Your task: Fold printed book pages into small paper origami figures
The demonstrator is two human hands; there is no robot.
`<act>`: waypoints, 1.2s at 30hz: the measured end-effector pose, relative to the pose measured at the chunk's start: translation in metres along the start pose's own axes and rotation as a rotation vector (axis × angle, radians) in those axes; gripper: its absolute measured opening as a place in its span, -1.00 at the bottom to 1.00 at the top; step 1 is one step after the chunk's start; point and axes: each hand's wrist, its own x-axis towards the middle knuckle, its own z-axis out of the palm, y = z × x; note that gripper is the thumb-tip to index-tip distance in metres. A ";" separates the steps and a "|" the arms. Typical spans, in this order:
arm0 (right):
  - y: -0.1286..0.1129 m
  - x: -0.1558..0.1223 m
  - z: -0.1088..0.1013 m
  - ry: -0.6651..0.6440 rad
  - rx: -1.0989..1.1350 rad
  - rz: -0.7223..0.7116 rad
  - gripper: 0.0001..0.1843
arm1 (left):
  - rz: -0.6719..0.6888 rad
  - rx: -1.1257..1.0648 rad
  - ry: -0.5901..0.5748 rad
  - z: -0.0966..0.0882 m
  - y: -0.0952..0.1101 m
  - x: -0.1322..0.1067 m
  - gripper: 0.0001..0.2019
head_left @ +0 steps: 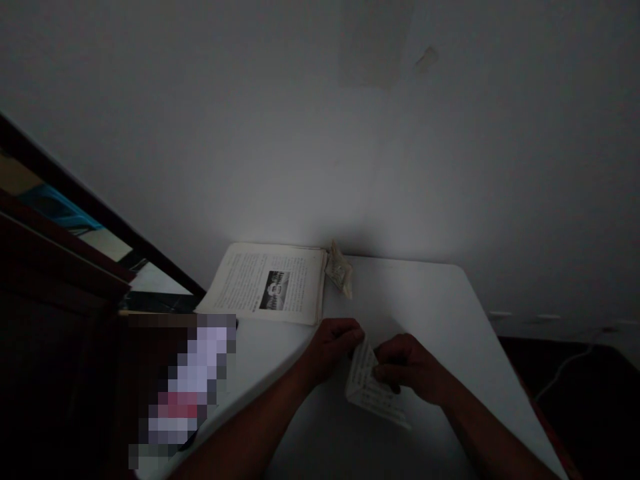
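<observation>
White is the surface in front of you, and over its near part you have one folded printed paper between your two hands. Your left hand is nearly closed, with the fingers curled, and it pinches the paper at its upper left edge. Your right hand is also mostly closed, its thumb and fingers gripping the paper from the right side. Whether the lower edge of the paper touches the surface, I cannot tell. Farther from you, near the wall, lies a stack of printed sheets (the top one has a dark picture), and just beside its right edge stands a small folded paper piece. At your left, a pixelated object is too blurred to name.
</observation>
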 end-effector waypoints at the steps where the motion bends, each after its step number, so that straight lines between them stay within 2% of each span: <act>1: -0.002 0.000 0.001 0.002 -0.034 -0.009 -0.65 | 0.002 0.018 0.013 0.000 -0.001 0.000 -0.66; 5: -0.006 0.000 0.008 0.035 -0.145 -0.068 -0.66 | 0.001 0.077 0.037 0.000 -0.002 0.000 -0.65; 12: -0.007 0.002 0.012 0.211 -0.325 -0.140 -0.67 | 0.090 0.258 0.005 0.006 0.000 0.000 -0.69; 18: -0.015 0.000 0.014 0.310 -0.537 -0.237 -0.65 | 0.012 0.140 0.043 0.011 -0.004 0.001 -0.68; 24: -0.014 0.002 0.013 0.305 -0.383 -0.098 -0.76 | 0.023 0.187 0.103 0.006 -0.003 0.002 -0.66; 27: -0.011 0.003 0.012 0.310 -0.383 -0.046 -0.73 | 0.041 0.278 0.155 0.006 0.001 0.001 -0.66; 31: -0.010 0.005 0.012 0.380 -0.480 -0.092 -0.70 | 0.085 0.445 0.242 0.013 0.003 0.000 -0.68; 36: -0.012 0.005 0.017 0.431 -0.516 -0.142 -0.74 | 0.075 0.570 0.310 0.019 0.003 -0.002 -0.69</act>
